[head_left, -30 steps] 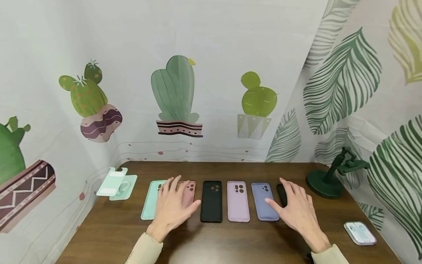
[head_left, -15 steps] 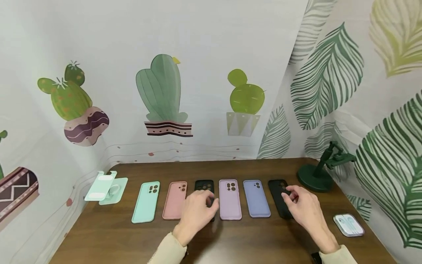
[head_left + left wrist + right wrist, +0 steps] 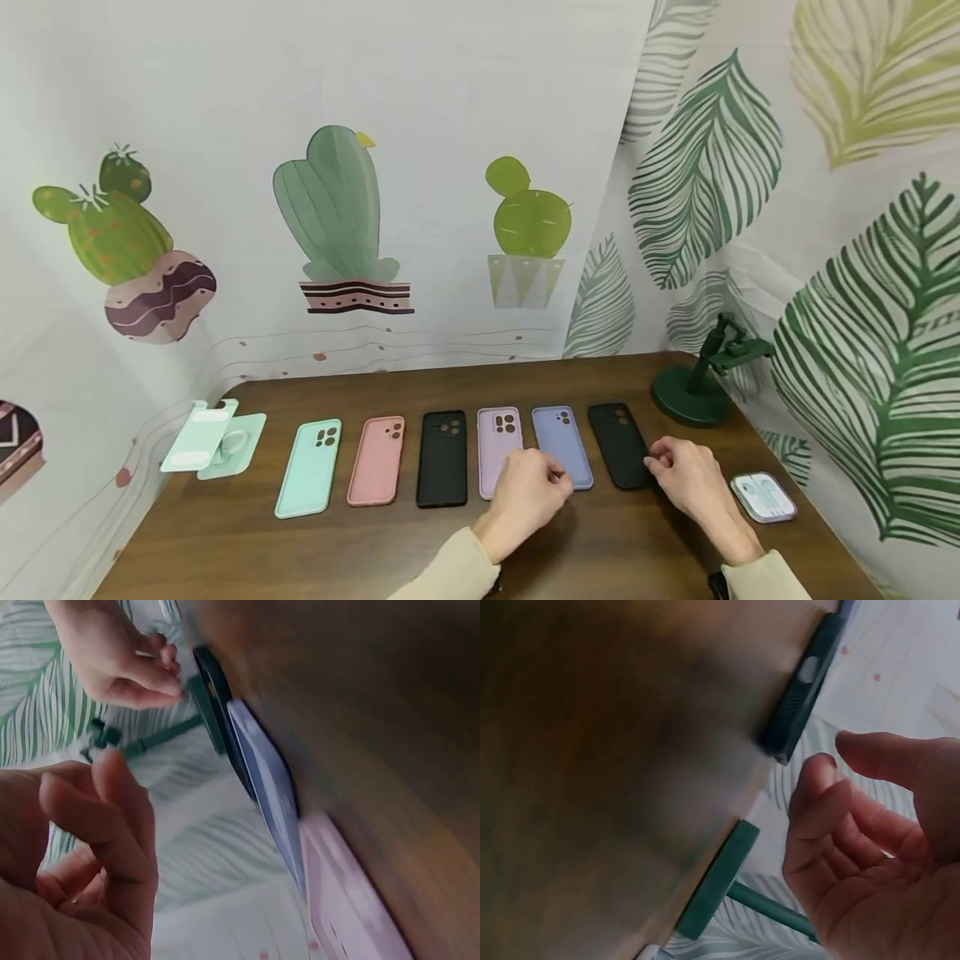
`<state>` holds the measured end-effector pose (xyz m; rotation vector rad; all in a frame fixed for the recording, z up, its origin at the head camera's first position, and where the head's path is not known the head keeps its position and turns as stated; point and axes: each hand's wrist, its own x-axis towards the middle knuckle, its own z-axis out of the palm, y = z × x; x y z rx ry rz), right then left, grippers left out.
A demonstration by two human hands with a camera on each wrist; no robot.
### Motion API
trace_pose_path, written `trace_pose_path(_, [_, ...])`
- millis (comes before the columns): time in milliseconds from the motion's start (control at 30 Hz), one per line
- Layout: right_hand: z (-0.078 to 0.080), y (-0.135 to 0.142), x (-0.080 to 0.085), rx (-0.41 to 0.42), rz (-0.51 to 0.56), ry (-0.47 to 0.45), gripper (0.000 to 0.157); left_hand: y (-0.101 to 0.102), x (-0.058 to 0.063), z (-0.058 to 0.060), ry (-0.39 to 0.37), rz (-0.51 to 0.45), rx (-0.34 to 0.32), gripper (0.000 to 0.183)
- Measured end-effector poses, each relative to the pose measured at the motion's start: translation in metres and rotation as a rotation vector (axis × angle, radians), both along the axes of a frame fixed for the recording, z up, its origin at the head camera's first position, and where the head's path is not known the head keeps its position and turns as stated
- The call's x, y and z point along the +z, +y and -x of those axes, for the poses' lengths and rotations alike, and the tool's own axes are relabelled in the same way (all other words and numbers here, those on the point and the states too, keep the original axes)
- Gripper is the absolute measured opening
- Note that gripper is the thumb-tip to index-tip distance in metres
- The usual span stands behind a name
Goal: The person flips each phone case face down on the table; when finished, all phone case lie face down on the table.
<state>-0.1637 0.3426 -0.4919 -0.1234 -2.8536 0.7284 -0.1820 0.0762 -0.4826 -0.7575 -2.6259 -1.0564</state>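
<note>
Six phone cases lie in a row on the table: mint [image 3: 308, 471], pink [image 3: 377, 463], black [image 3: 442, 462], lilac [image 3: 497, 442], blue [image 3: 564, 446] and a second black one [image 3: 621, 446]. My left hand [image 3: 528, 490] hovers in front of the lilac and blue cases, covering part of them, its fingers loosely curled around nothing. Beside the right-hand black case is my right hand [image 3: 688, 479]. In the right wrist view its thumb and loosely bent fingers [image 3: 817, 799] are apart, with nothing between them, and a gap separates them from that case.
A mint folding phone stand [image 3: 202, 437] is at the table's left end. At the back right stands a dark green phone stand [image 3: 693, 387] with a round base. Earphones in a clear box [image 3: 763, 497] lie near the right edge. Patterned cloth [image 3: 420, 208] hangs behind the table.
My left hand has moved right, from over the mint and pink cases to before the lilac and blue ones. My right hand has drawn back slightly. The head view has turned right.
</note>
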Motion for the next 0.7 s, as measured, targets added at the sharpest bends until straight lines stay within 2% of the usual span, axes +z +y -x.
trace_pose_path(100, [0.002, 0.004, -0.002, -0.003, -0.018, -0.040, 0.012, 0.021, -0.003, 0.003, -0.026, 0.040, -0.002, 0.020])
trace_pose_path(267, [0.005, 0.009, -0.001, -0.003, -0.023, -0.123, 0.017, 0.054, -0.007, 0.013, -0.127, 0.076, -0.005, 0.049])
trace_pose_path(400, [0.009, 0.011, -0.006, -0.015, -0.025, -0.166, 0.014, 0.077, -0.008, 0.019, -0.225, 0.069, 0.012, 0.053])
trace_pose_path(500, [0.019, 0.022, -0.029, -0.035, -0.041, -0.182, 0.013, 0.090, -0.007, 0.024, -0.288, 0.084, 0.043, 0.044])
trace_pose_path(633, [0.038, 0.048, -0.071, -0.027, -0.051, -0.212, 0.017, 0.103, -0.008, 0.030, -0.328, 0.149, 0.076, 0.026])
trace_pose_path(700, [0.041, 0.054, -0.079, -0.018, -0.050, -0.233, 0.018, 0.107, -0.009, 0.032, -0.335, 0.177, 0.083, 0.018])
